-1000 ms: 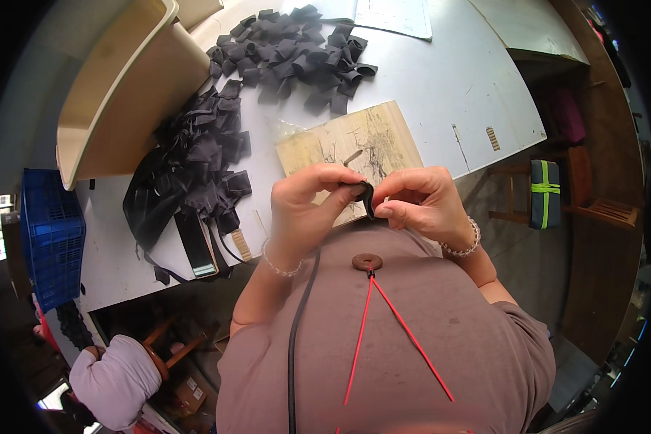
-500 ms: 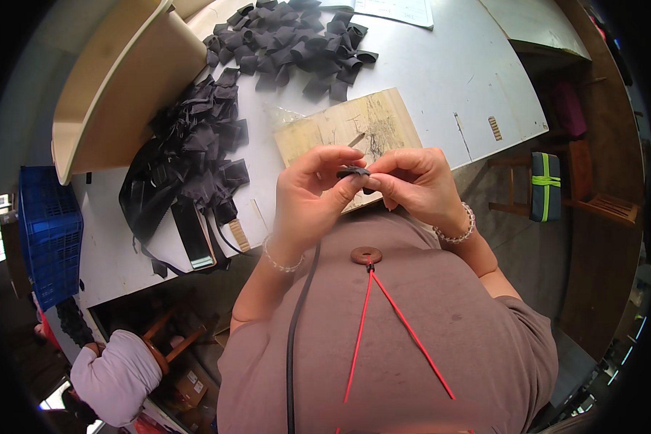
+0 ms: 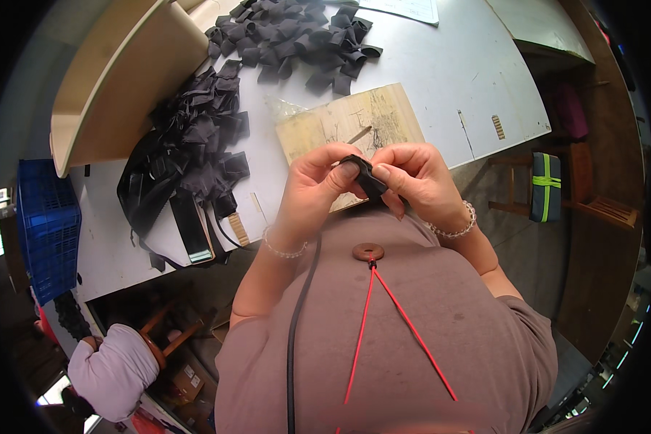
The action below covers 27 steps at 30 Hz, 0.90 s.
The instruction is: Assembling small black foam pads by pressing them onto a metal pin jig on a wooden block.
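Between both hands, just above the table's near edge, is a small black fabric piece (image 3: 371, 184). My left hand (image 3: 315, 184) pinches its left side, thumb on top. My right hand (image 3: 423, 181) grips its right edge between thumb and fingers. Beneath the hands lies a worn wooden board (image 3: 389, 116) with dark scratches, and a slim pointed tool (image 3: 360, 134) rests on it. To the left sits a heap of black fabric pieces (image 3: 202, 137). Farther back spreads another pile of black folded fabric pieces (image 3: 289, 43).
The white table (image 3: 456, 72) carries a paper sheet (image 3: 405, 9) at its far edge. A tan curved panel (image 3: 123, 79) rises at the left, near a blue crate (image 3: 47, 231). Another person (image 3: 116, 369) sits at lower left. A strapped dark box (image 3: 546, 186) rests on a chair at right.
The fabric piece has turned in my fingers and now shows more of its flat face, hanging downward. My left thumb has shifted onto its top.
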{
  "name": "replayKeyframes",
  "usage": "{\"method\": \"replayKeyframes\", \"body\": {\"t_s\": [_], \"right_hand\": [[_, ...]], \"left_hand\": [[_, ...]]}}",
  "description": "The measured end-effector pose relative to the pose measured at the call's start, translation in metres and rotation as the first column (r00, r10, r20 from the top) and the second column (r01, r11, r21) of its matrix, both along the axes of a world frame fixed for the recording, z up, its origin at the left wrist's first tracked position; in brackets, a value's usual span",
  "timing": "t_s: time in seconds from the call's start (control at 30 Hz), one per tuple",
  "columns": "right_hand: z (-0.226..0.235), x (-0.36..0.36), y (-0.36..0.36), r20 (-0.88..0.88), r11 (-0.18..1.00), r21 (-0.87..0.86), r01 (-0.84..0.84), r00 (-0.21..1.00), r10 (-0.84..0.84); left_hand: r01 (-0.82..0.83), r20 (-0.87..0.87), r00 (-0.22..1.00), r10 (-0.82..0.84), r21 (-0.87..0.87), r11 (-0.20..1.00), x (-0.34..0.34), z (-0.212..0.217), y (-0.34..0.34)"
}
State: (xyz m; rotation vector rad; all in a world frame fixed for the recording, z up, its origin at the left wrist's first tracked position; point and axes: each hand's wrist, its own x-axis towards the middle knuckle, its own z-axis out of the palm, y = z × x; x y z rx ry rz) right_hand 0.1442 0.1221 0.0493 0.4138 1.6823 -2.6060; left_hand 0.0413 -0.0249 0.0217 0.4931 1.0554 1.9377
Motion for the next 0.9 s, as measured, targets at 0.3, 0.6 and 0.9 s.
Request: {"method": "replayKeyframes", "body": {"t_s": [0.3, 0.6, 0.9], "right_hand": [[-0.002, -0.005, -0.013, -0.536, 0.328, 0.796, 0.509, 0.844, -0.012], [-0.021, -0.011, -0.016, -0.514, 0.647, 0.604, 0.465, 0.848, -0.129], [-0.016, -0.009, -0.004, -0.053, 0.995, -0.095, -0.04, 0.998, 0.035]], "left_hand": [[-0.341, -0.619, 0.71, 0.336, 0.115, 0.933, 0.01, 0.006, 0.001], [-0.385, -0.567, 0.736, 0.369, 0.097, 0.918, 0.003, -0.006, 0.002], [-0.489, -0.831, 0.509, 0.226, -0.062, 0.87, 0.006, 0.004, 0.004]]}}
